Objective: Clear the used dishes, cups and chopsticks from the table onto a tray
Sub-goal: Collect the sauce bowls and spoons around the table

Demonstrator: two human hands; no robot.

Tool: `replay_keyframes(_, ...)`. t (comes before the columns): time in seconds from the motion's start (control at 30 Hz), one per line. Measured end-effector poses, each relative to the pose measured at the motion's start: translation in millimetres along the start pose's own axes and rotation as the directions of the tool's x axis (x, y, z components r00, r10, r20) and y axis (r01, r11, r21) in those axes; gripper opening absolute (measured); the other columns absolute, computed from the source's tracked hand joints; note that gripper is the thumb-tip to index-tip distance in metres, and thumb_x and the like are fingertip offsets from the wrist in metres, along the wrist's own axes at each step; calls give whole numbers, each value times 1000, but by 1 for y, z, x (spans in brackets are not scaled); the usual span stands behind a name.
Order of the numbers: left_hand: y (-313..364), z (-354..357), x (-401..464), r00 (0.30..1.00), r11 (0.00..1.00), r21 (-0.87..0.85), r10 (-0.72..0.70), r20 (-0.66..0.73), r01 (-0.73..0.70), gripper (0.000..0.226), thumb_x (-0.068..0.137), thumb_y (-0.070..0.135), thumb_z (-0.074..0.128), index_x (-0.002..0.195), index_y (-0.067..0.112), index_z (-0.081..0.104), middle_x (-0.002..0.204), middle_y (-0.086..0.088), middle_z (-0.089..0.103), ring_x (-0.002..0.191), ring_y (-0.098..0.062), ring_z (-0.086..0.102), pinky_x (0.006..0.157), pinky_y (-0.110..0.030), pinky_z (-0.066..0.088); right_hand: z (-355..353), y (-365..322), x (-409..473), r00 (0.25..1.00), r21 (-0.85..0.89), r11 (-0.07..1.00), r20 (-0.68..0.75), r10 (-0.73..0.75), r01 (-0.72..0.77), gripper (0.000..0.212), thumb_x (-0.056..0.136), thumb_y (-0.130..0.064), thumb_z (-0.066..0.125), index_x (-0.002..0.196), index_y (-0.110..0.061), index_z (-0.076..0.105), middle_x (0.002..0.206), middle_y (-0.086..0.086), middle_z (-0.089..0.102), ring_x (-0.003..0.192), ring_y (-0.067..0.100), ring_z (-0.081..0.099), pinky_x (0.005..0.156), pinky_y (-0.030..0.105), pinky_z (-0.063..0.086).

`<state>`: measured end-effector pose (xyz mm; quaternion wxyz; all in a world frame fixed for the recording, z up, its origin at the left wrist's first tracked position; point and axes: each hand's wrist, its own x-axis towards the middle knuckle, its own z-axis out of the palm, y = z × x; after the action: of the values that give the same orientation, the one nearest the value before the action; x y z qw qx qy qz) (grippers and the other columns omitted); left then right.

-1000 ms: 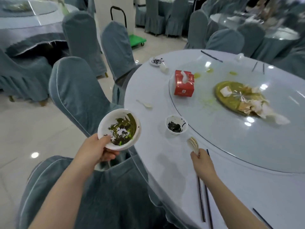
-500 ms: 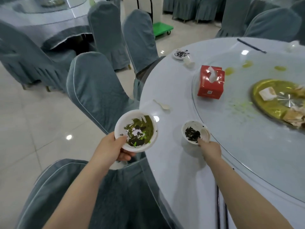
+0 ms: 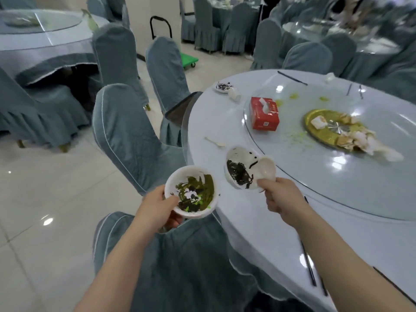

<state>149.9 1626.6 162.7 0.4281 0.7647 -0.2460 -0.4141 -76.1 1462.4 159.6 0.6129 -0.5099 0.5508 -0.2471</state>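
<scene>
My left hand (image 3: 159,208) grips a white bowl (image 3: 191,192) smeared with green and dark leftovers, held off the table's edge above a chair. My right hand (image 3: 279,194) pinches a second white bowl (image 3: 240,170) with black scraps, together with white spoons (image 3: 267,168) at its rim. That bowl is lifted and tilted toward the first one. A pair of dark chopsticks (image 3: 308,264) lies on the table under my right forearm. A small dirty saucer (image 3: 224,86) sits at the table's far left edge. A white spoon (image 3: 216,142) lies near the edge.
The round table (image 3: 247,233) carries a glass turntable with a red tissue box (image 3: 264,113) and a gold plate (image 3: 324,129) of crumpled napkins. More chopsticks (image 3: 291,77) lie at the far side. Covered chairs (image 3: 128,136) crowd the left; a green cart (image 3: 188,58) stands behind.
My right hand, with the spoons, reached the small black-scrap bowl, then lifted it off the table and tilted it toward the bowl in my left hand. The left hand stayed put.
</scene>
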Motion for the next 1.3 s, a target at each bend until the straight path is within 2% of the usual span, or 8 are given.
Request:
replay_keyframes(0.1, -14, -9, -22, 993, 990, 73, 118, 27, -120, 26, 93, 9, 48, 92, 34, 57, 59, -3, 70, 42, -15, 63, 42, -24, 50, 17, 2, -63, 999, 2, 999, -17, -44, 44, 21, 87, -12, 59, 70, -11, 46, 45, -5, 30, 40, 11, 21, 41, 23, 16)
replay_keyframes(0.43, -23, 1, -82, 921, 920, 178, 302, 246, -350, 16, 89, 17, 51, 88, 26, 65, 50, -3, 66, 38, -14, 59, 41, -23, 44, 33, 28, -178, 981, -340, 933, -105, -165, 121, 22, 81, -32, 60, 62, -23, 53, 48, -13, 43, 40, 5, 35, 51, 27, 29)
replay_keyframes(0.5, -22, 11, -90, 906, 914, 166, 317, 282, -371, 17, 89, 18, 51, 88, 29, 64, 52, -3, 67, 39, -14, 59, 43, -23, 45, 32, 35, -187, 967, -365, 921, -154, -201, 134, 14, 81, -41, 61, 80, -28, 59, 66, -16, 59, 55, 3, 53, 54, 23, 38)
replay_keyframes(0.6, -23, 24, -101, 877, 901, 146, 343, 335, -408, 22, 89, 20, 51, 90, 36, 65, 57, -4, 69, 43, -17, 62, 47, -28, 50, 27, 47, -194, 964, -346, 934, -204, -172, 93, 27, 79, -43, 63, 100, -26, 58, 91, -10, 65, 79, 8, 63, 61, 22, 47)
replay_keyframes(0.73, -30, 30, -113, 846, 891, 104, 374, 381, -441, 28, 92, 24, 48, 90, 49, 62, 59, -6, 69, 45, -19, 62, 47, -27, 50, 23, 61, -202, 971, -363, 932, -220, -96, 10, 23, 80, -35, 60, 88, -14, 65, 78, -2, 66, 67, 14, 60, 60, 27, 44)
replay_keyframes(0.93, -56, 24, -123, 870, 918, 13, 371, 325, -396, 22, 98, 31, 46, 96, 44, 65, 62, -8, 69, 50, -23, 64, 47, -29, 52, 37, 68, -202, 974, -492, 871, -196, -109, -2, 20, 80, -33, 55, 69, -16, 60, 67, 0, 60, 59, 14, 53, 56, 28, 40)
replay_keyframes(1.07, -63, -2, -117, 892, 942, -43, 329, 310, -333, 34, 102, 43, 35, 93, 33, 66, 57, -9, 67, 48, -21, 62, 47, -27, 50, 69, 68, -200, 976, -503, 863, -160, -148, 48, 10, 78, -30, 51, 80, -24, 59, 80, 0, 67, 77, 19, 63, 71, 36, 51)
replay_keyframes(1.3, -51, -98, -72, 913, 957, -117, 290, 288, -267, 42, 103, 40, 32, 92, 17, 65, 52, -10, 65, 43, -18, 60, 41, -24, 48, 169, 31, -173, 965, -398, 905, -137, -225, 154, 22, 76, -22, 54, 96, -29, 58, 90, -8, 67, 85, 13, 64, 78, 37, 54)
